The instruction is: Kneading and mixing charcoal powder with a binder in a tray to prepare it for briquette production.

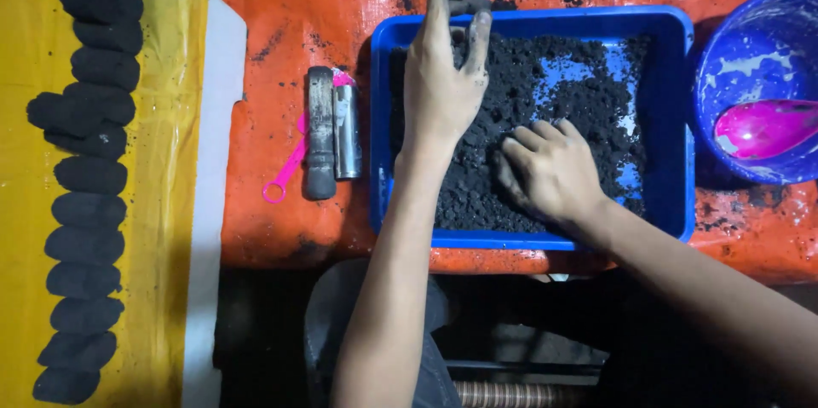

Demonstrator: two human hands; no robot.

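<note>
Inside the blue rectangular plastic tray (pixel 673 118) lies black crumbly charcoal mix (pixel 554 93); my left hand (pixel 443 76) hovers, fingers spread, my right hand (pixel 554 174) presses flat, fingers together (loose, soft, I judge: scoop it from underneath)

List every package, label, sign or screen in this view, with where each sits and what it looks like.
None in view: no package, label, sign or screen shows.
Nearest in kind are plain containers: a blue tray of black crumbly mix at centre, both hands in it, and a purple bowl with a pink scoop at right.
</note>
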